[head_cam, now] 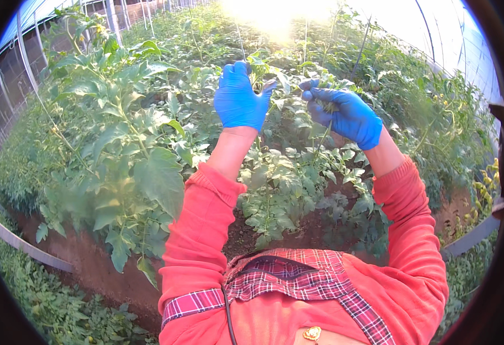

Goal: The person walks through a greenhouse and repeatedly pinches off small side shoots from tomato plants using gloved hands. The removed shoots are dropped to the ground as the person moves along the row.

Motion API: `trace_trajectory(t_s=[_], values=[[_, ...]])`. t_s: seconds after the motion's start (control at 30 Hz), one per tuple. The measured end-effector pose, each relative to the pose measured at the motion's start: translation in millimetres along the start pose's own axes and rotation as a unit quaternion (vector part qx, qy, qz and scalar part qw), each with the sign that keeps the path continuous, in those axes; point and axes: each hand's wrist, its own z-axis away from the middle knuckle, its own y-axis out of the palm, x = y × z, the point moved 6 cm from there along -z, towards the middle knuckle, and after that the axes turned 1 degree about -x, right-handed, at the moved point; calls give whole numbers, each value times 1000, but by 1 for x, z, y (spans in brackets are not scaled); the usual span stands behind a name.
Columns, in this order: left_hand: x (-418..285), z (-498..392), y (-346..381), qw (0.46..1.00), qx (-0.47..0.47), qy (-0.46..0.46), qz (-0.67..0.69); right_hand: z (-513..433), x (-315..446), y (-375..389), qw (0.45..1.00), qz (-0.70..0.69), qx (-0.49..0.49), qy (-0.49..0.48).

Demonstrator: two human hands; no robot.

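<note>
My left hand (239,98), in a blue disposable glove, is raised at the top of a tomato plant. Its thumb stands apart from the fingers, with a leafy shoot tip (258,69) beside them. The fingertips are partly hidden, so any grip there is unclear. To the right, my right hand (347,115), gloved likewise, is curled around green tomato leaves and stem pieces (328,105). Its thumb and forefinger point towards the left hand. Below both hands, leafy tomato foliage (273,189) grows from dark soil (239,235).
A tall tomato plant (122,108) with large leaves stands close on the left. Thin support strings (239,39) and poles (362,45) rise among the rows. Pale curved strips (23,248) edge the lower left and right. Bright sunlight washes out the far end.
</note>
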Motion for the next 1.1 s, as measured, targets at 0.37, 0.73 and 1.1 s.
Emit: trace_trajectory(t_s=[0.37, 0.73, 1.1], values=[[67, 25, 33, 778, 98, -345, 516, -2, 3, 39, 922, 362, -10, -138], [60, 20, 35, 907, 130, -278, 287, -83, 33, 29, 828, 493, -17, -267], [29, 16, 31, 963, 89, -150, 206, -112, 48, 52, 811, 566, 48, -140]])
